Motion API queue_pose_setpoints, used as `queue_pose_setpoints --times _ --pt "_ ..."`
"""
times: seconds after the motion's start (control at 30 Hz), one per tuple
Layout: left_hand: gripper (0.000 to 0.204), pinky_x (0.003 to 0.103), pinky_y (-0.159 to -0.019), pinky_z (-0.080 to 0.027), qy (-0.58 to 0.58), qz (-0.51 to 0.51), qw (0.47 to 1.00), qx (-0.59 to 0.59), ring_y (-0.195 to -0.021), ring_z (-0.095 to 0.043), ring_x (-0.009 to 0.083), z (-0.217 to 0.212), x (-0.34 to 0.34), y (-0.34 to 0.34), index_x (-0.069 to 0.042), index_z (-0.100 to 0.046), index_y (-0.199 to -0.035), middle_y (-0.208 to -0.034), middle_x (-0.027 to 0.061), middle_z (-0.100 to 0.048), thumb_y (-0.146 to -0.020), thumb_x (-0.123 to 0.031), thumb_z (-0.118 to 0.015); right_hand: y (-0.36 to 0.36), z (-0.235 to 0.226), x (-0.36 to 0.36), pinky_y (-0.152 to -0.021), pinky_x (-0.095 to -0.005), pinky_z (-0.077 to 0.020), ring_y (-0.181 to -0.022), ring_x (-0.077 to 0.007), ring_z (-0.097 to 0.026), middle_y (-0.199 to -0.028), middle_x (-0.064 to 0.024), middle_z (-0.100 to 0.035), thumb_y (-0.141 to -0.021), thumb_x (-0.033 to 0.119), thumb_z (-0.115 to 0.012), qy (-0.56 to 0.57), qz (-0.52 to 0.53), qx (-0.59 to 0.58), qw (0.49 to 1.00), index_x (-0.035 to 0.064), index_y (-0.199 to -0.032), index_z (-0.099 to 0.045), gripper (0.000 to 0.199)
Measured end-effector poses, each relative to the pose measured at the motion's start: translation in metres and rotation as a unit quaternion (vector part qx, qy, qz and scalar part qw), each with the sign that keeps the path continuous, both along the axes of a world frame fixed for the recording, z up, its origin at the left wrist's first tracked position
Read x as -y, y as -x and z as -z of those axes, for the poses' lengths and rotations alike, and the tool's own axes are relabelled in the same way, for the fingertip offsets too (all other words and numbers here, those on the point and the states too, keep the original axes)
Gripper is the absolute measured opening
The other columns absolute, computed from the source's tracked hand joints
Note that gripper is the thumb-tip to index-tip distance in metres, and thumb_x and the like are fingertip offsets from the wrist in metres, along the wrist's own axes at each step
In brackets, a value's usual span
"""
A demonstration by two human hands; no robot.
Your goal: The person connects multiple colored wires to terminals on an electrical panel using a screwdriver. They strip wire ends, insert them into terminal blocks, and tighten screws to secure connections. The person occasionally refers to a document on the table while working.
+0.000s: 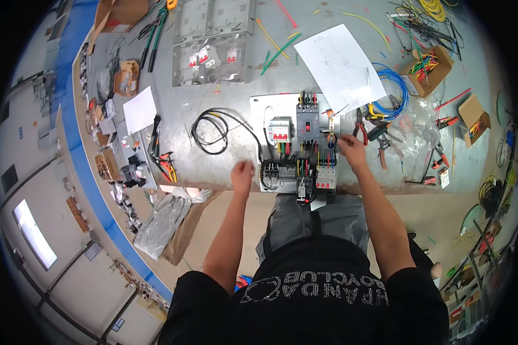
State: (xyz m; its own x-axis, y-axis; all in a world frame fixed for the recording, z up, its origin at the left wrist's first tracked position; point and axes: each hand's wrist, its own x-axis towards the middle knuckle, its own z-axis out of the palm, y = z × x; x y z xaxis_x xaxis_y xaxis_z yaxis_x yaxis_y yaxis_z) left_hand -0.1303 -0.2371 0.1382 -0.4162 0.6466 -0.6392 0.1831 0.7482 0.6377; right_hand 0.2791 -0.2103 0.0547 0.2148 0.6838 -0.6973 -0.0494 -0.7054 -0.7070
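panel: white mounting plate [259, 106] full of electrical gear, sitting at the near edge of the desk [213, 149], right in front of the person
breakers: 1 big grey breaker [307, 122] in the middle of the plate, a smaller white one with red switches [280, 129] just left of it, rows of little terminal blocks and coloured wires nearer the edge
right hand: right hand [351, 148] is at the right side of the plate, fingers pinched together on something small by the wiring there, can't tell what exactly
left hand: left hand [242, 172] rests at the near left corner of the plate, fingers curled into a loose fist, doesn't look like it's holding anything
cable: black cable loop [210, 132] lies on the desk just left of the plate
paper: white sheet with a diagram [339, 66] far right of the plate, overlapping its corner
tools: pliers and cutters [380, 135] just right of the right hand, blue wire coil [394, 92] beyond them
boxes: 2 cardboard boxes of wire bits [427, 69] far right
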Motion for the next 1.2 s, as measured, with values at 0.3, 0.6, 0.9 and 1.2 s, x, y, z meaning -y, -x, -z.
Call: queue_pose_setpoints --times 0.3,0.6,0.9,1.2 --pt "0.036 0.034 -0.077 -0.061 0.119 -0.052 0.992 0.006 -0.095 -0.073 0.0182 -0.032 0.170 0.010 -0.001 -0.070 -0.126 -0.106 0.0083 -0.074 -0.103 -0.028 -0.072 0.022 0.017 -0.083 -0.062 -0.0302 -0.0508 -0.069 -0.0129 -0.065 -0.088 -0.0064 -0.076 -0.093 0.028 -0.080 0.018 -0.102 0.056 0.993 -0.0016 -0.105 -0.079 0.032" --pt "0.044 0.033 -0.074 -0.058 -0.006 0.004 0.982 -0.187 -0.091 -0.071 0.0187 0.034 0.126 0.114 0.002 -0.070 -0.130 -0.104 0.0108 -0.075 -0.098 -0.029 -0.076 0.030 0.011 -0.091 -0.056 -0.0274 -0.0540 -0.067 -0.0151 -0.067 -0.097 -0.0070 -0.075 -0.099 0.027 -0.077 0.110 -0.029 -0.110 0.987 0.0018 -0.116 -0.072 0.031" --pt "0.086 0.047 -0.099 -0.054 -0.002 0.001 0.941 -0.338 -0.111 -0.072 0.0407 0.092 0.005 0.238 0.011 -0.068 -0.128 -0.117 0.0271 -0.075 -0.085 -0.063 -0.081 0.054 -0.030 -0.097 -0.050 -0.0320 -0.0515 -0.065 -0.0168 -0.064 -0.087 -0.0071 -0.069 -0.101 0.019 -0.071 0.116 0.005 -0.043 0.992 0.0004 -0.107 -0.070 0.020" --pt "0.093 0.046 -0.102 -0.055 0.058 0.050 0.968 -0.241 -0.115 -0.072 0.0411 0.117 -0.096 0.256 0.009 -0.066 -0.128 -0.122 0.0278 -0.074 -0.076 -0.064 -0.088 0.101 -0.140 -0.097 -0.065 -0.0310 -0.0558 -0.074 -0.0175 -0.070 -0.094 -0.0130 -0.076 -0.100 0.014 -0.071 0.020 -0.054 0.064 0.996 -0.0097 -0.118 -0.070 0.030"
